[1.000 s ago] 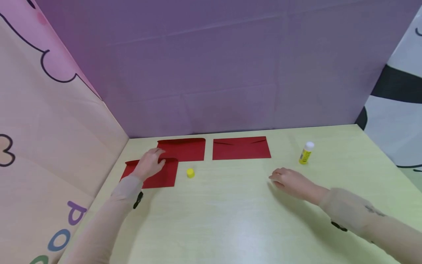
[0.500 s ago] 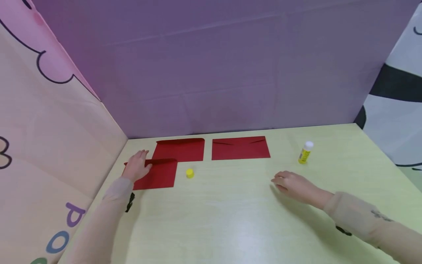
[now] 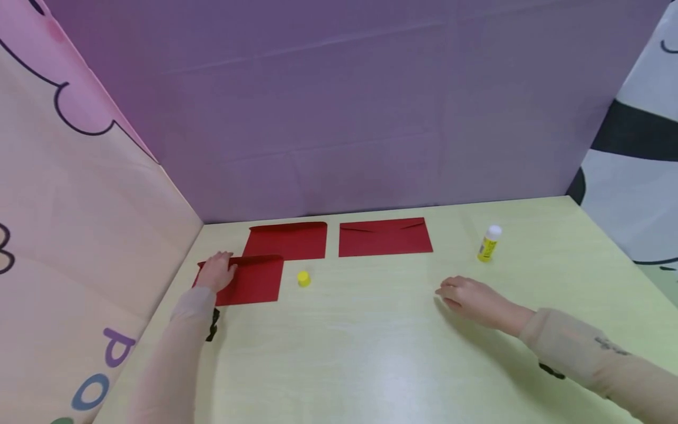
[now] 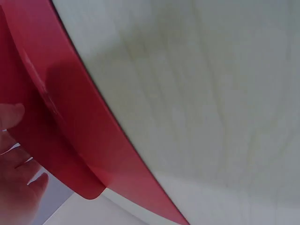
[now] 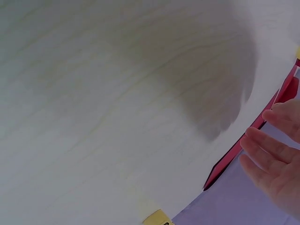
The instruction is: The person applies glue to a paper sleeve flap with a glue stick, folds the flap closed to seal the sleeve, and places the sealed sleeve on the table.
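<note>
A red envelope (image 3: 256, 280) with its flap raised along the far edge lies at the table's left. Over its left end is my left hand (image 3: 214, 272), fingers reaching to the flap. In the left wrist view the fingers (image 4: 18, 164) are loosely spread by the red flap (image 4: 77, 173). My right hand (image 3: 471, 297) hovers above the table with relaxed fingers, holding nothing; its shadow falls beneath. Behind the first envelope lies a second red envelope (image 3: 288, 242), flap also lifted. A third red envelope (image 3: 385, 238) rests to its right, flap folded down.
A small yellow cap (image 3: 303, 278) sits right of the front envelope. Toward the right, an uncapped-looking yellow glue stick (image 3: 488, 247) with a white top stands upright. A purple cloth wall (image 3: 318, 118) closes off the table's back, and a printed cloth (image 3: 79, 235) the left side.
My left hand has moved left, from near the gap between the two left envelopes to the front envelope's left end, and lowered toward it. The right hand has barely shifted.
</note>
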Demonstrator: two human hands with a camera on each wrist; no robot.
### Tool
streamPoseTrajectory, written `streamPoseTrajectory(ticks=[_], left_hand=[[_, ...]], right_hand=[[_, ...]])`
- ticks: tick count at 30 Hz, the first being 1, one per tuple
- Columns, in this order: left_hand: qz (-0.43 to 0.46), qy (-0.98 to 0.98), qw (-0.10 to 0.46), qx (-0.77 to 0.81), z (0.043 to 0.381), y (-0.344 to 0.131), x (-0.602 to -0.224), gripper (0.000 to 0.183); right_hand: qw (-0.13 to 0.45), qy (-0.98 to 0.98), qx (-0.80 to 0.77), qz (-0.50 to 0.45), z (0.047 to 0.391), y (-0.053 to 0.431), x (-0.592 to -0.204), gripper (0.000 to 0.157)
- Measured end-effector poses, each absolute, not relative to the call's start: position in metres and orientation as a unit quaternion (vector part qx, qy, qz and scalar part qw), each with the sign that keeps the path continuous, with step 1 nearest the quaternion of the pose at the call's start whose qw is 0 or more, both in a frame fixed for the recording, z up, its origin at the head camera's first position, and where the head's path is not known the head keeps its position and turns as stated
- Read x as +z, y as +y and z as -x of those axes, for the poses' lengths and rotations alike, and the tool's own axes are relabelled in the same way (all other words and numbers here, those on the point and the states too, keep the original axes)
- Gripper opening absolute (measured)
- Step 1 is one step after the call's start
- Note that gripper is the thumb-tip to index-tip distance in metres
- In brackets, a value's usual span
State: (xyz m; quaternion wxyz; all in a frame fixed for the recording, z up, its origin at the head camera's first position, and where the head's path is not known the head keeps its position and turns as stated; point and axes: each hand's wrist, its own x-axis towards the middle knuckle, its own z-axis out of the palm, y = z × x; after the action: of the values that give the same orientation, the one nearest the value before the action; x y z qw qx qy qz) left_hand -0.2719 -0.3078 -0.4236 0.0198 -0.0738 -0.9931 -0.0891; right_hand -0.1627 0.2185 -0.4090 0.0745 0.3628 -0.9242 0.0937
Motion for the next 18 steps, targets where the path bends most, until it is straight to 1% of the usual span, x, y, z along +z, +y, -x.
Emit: streamPoseTrajectory(ticks=[5, 12, 18], left_hand=[[0.06, -0.994, 0.042, -0.08, 0.2715, -0.3047, -0.4256, 0.024], [0.071, -0.992, 0.077, -0.066, 0.2714, -0.3057, -0.4272, 0.019], [0.096, -0.984, 0.134, -0.071, 0.2687, -0.3125, -0.4263, 0.014]], right_hand=[[0.073, -0.925, 0.097, -0.36, 0.1621, 0.2191, -0.41, 0.023], [0.074, -0.922, 0.094, -0.367, 0.1629, 0.2183, -0.4114, 0.022], [0.079, -0.921, 0.102, -0.368, 0.1639, 0.2183, -0.4126, 0.022]])
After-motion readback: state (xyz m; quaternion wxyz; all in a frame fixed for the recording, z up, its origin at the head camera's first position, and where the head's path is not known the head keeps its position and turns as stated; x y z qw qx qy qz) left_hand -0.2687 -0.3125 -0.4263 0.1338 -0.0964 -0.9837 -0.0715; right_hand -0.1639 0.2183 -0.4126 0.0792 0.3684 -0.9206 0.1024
